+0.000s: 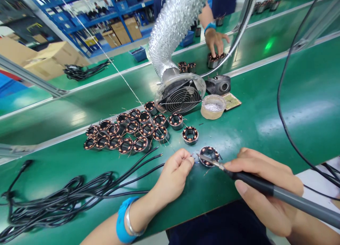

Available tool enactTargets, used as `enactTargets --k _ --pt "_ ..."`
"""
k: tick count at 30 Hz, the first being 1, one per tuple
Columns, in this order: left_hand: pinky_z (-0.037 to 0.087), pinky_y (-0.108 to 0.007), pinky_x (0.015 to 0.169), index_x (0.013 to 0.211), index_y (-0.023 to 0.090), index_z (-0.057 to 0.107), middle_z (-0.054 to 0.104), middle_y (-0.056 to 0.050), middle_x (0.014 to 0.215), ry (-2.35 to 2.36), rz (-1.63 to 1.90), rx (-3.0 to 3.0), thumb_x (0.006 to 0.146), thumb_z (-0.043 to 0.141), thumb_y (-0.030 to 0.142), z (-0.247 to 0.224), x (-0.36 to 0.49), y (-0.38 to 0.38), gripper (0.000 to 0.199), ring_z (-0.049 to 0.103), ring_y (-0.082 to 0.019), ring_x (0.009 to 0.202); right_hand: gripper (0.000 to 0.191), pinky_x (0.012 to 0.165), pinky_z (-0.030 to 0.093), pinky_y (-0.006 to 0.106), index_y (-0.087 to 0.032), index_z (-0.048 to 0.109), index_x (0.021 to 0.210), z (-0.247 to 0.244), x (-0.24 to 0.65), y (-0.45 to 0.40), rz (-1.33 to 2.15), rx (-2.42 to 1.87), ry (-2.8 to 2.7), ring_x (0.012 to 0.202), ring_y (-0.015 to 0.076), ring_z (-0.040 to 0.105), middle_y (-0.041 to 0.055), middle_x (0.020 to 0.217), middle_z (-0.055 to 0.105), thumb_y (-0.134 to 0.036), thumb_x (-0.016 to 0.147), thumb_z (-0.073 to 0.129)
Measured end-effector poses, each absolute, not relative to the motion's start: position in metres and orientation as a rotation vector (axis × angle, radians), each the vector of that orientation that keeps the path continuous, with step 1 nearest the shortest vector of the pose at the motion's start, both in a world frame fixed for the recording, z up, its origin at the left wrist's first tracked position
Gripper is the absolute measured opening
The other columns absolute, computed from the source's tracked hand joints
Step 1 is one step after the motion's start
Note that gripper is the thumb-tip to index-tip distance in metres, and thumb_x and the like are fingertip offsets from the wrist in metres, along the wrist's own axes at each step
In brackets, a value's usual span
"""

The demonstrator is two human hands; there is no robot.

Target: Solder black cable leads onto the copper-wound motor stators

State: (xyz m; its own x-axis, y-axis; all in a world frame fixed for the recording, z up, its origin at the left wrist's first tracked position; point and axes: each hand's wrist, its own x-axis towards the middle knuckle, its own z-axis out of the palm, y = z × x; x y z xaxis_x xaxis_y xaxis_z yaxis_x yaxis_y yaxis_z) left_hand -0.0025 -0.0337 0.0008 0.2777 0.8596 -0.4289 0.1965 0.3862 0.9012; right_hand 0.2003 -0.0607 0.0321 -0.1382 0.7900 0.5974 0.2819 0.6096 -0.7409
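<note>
Two hands (172, 176) (276, 195) pinch wire (194, 154) (seemingly) and soldering iron (252, 181) above green bench (265, 131), blue shelves (118, 11) beyond.

bright overhead light | glare on green tabletop (265, 131) | edges stretched, background soft

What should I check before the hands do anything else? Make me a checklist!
1. Right hand grips the soldering iron: ok.
2. Iron's tip at the copper-wound ring nearest the hands: ok.
3. Left hand pinches thin leads beside that ring: ok.
4. Iron hot: cannot tell.
5. Fan spinning: cannot tell.
6. Black cables neatly coiled: not ok, they're in a loose, messy heap.
</note>
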Motion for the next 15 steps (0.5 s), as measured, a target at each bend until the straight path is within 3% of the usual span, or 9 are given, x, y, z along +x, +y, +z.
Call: enactTargets --k 6,8,11,15 --pt "0.019 -0.022 0.047 0.072 0.02 0.041 0.032 0.009 0.058 1.23 0.607 1.106 0.086 0.05 0.039 0.002 -0.001 -0.034 0.026 0.02 -0.007 0.048 0.028 0.053 0.044 0.03 -0.017 0.067 0.106 0.025 0.203 -0.061 0.48 -0.905 -1.651 0.061 0.0138 0.055 0.0018 0.075 0.062 -0.01 0.081 0.057" --pt "0.019 -0.022 0.048 0.072 0.02 0.041 0.032 0.009 0.058 1.216 0.604 1.106 0.087 0.05 0.039 0.002 -0.001 -0.033 0.025 0.021 -0.007 0.049 0.033 0.055 0.047 0.029 -0.02 0.066 0.115 0.018 0.201 -0.06 0.447 -0.947 -1.579 0.065 0.014 0.06 0.0018 0.082 0.065 -0.012 0.084 0.058" --pt "0.02 -0.022 0.049 0.074 0.019 0.043 0.036 0.007 0.06 1.195 0.588 1.15 0.09 0.048 0.038 0.002 -0.003 -0.033 0.025 0.024 -0.008 0.051 0.043 0.055 0.051 0.025 -0.025 0.06 0.129 0.007 0.196 -0.055 0.448 -1.013 -1.506 0.061 0.0114 0.062 -0.0019 0.079 0.067 -0.009 0.089 0.058" --pt "0.02 -0.023 0.05 0.078 0.019 0.046 0.043 0.005 0.064 1.154 0.534 1.236 0.094 0.044 0.038 0.003 -0.011 -0.034 0.025 0.028 -0.009 0.053 0.032 0.063 0.054 0.025 -0.023 0.065 0.113 0.002 0.185 -0.039 0.42 -0.925 -1.743 0.066 0.0124 0.065 -0.0001 0.085 0.071 -0.005 0.087 0.062"
